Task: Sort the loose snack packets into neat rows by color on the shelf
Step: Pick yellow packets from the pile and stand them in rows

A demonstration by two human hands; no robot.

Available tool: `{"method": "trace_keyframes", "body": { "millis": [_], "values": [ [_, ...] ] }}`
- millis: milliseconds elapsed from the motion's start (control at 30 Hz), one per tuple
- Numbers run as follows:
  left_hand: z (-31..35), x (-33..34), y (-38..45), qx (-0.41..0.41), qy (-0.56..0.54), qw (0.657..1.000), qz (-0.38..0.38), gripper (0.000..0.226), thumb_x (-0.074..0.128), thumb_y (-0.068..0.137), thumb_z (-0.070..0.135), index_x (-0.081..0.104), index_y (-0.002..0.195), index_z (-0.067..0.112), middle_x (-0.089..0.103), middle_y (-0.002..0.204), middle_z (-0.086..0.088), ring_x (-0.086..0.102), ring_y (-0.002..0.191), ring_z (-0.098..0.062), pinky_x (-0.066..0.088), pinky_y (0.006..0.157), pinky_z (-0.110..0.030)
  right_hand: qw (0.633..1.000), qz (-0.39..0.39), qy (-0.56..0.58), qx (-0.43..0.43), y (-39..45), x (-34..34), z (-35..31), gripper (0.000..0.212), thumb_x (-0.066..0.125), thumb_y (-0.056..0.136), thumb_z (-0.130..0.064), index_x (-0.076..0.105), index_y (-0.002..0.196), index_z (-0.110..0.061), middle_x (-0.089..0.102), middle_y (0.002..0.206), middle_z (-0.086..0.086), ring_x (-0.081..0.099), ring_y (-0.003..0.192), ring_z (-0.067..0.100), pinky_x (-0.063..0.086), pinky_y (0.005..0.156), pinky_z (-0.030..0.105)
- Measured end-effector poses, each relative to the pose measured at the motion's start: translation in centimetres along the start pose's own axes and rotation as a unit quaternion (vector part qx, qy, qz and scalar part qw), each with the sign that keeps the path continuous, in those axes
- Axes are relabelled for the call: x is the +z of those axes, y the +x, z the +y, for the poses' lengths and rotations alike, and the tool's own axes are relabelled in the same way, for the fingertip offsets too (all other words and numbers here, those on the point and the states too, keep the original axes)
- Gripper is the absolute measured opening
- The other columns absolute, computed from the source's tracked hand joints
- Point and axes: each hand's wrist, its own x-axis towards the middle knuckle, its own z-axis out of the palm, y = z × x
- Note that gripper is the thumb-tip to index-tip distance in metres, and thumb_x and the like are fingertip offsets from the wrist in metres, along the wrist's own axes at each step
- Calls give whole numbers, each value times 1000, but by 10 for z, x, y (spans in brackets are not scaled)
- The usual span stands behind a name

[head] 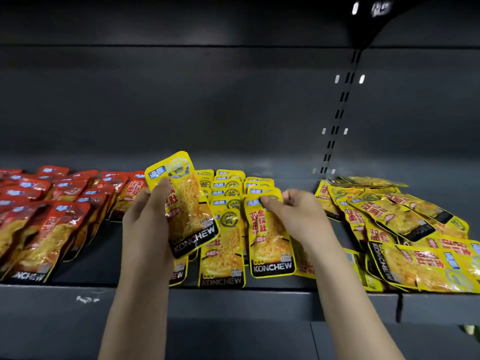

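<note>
Yellow foil fills the left hand [149,216], which grips one yellow packet [183,203] raised and tilted above the shelf [233,300]. Just right of it, the right hand [296,214] pinches the far edge of a front yellow packet [270,237] lying in the yellow rows [228,203] at the shelf's middle. Red rows [52,203] lie to the left, and a loose yellow pile [402,229] sprawls to the right, overlapping at mixed angles.
</note>
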Motion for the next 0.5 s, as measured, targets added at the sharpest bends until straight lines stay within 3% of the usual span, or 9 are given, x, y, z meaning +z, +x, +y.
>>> {"method": "trace_keyframes", "body": {
  "millis": [133,233,333,367,433,500],
  "values": [
    [-1,-10,9,2,29,1000,0,48,66,85,34,56,126,12,66,118,-4,66,98,-19,54,75,-32,999,-12,-37,23,0,4,-2,47,71,79,-41,36,61,-17,40,54,-1,36,52,16,26,50,29],
    [-4,-12,14,3,51,999,-13,20,66,86,31,62,99,16,67,88,3,64,83,-17,50,67,-28,998,-14,-50,31,-2,5,-4,47,71,80,-41,36,61,-16,40,55,0,36,52,16,26,50,29],
    [-7,-10,15,-1,89,995,-40,17,65,87,30,69,90,14,67,80,-5,63,85,-20,50,71,-28,994,3,-105,35,-3,5,-3,52,69,80,-45,32,58,-17,35,52,-1,35,52,18,25,51,31],
    [-5,-7,12,1,90,994,-60,16,63,89,27,72,78,20,67,69,-5,66,71,-13,50,65,-21,992,6,-118,39,-4,5,-3,52,69,80,-46,33,58,-17,36,52,0,36,54,20,26,52,31],
    [-4,-2,7,10,124,987,-104,53,57,93,19,61,41,29,46,37,10,43,32,3,34,38,-8,991,11,-126,48,-6,5,-3,49,68,80,-48,38,58,-16,40,53,0,42,57,22,31,55,31],
    [-4,3,4,2,165,979,-119,64,54,94,15,53,31,28,35,30,13,30,24,0,25,31,-9,989,12,-137,48,-7,3,-5,46,66,81,-51,49,63,-12,48,57,2,49,63,24,36,58,32]
  ]
}}
